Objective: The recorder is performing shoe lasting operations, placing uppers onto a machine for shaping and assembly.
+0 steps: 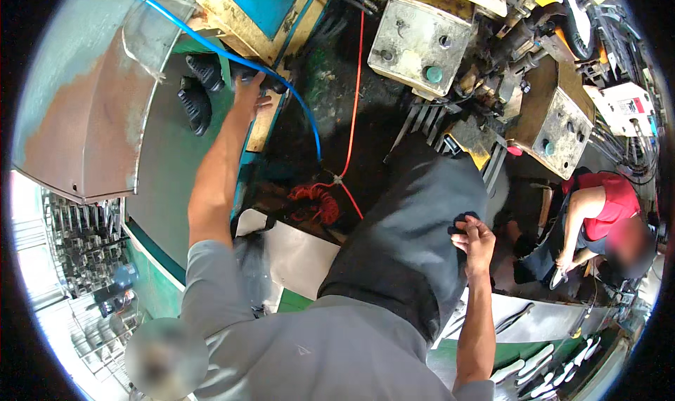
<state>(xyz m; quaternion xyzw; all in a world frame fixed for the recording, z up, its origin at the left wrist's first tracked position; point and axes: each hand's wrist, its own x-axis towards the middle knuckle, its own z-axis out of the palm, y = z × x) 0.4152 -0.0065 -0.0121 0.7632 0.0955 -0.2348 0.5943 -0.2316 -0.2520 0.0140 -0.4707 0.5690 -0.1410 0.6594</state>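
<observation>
My left hand (pixel 253 97) reaches out at the upper left. Its fingers are apart, beside a black, shoe-like thing (pixel 242 70) at the edge of a cream and blue cabinet; part of that thing is hidden. Several black shoes lie just left of it, one of them a black shoe (pixel 195 106) on a green surface. Over my dark trousers (pixel 394 239), my right hand (pixel 475 243) is closed, with a small black piece (pixel 462 220) pinched at the fingertips. What kind of piece it is does not show.
A blue hose (pixel 211 47) hangs across near my left hand. A red cord (pixel 355 99) and coiled red hose (pixel 316 203) lie ahead. Grimy machine boxes (pixel 420 39) stand at upper right. Another person in a red top (pixel 612 201) sits at right, handling something pale.
</observation>
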